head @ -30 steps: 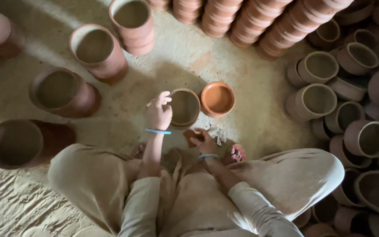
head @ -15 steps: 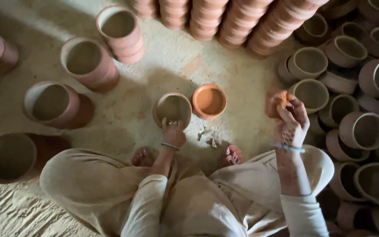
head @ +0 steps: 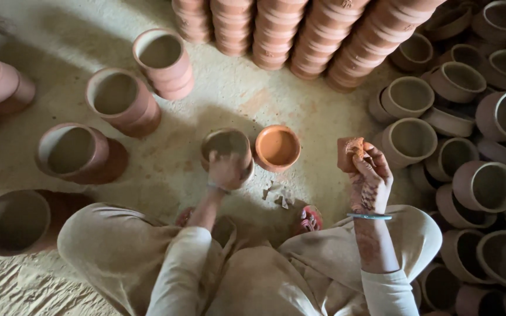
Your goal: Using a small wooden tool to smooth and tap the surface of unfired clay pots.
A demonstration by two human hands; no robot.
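Two clay cups sit on the sandy floor (head: 147, 169) right in front of me. My left hand (head: 226, 169) rests on the near rim of the grey-brown cup (head: 226, 145), and my fingers curl down over its edge, holding it. I cannot see anything inside this cup. Just beside it, to the right, is a bright orange cup (head: 277, 147). It looks empty and nothing touches it.

My right hand (head: 370, 178) is up in the air, off to the right side. Its fingers are closed around a small clay piece (head: 349, 153), which sticks out above my thumb. It looks like a little rough block.

Half a second ago my left hand was lower and closer to my knees, just below the grey-brown cup. Now it is on the cup. My right hand was already lifted with the clay piece, and it is in nearly the same place. One second ago that hand was down low by my feet.

Some small broken bits (head: 277, 194) lie on the floor between the cups and my feet.

Big pots (head: 121, 99) lie in a curve on my left, with open mouths that look empty. More empty pots (head: 487, 184) are piled on my right. Tall stacks of cups (head: 276, 29) stand at the far side. The floor is pale, dusty sand.
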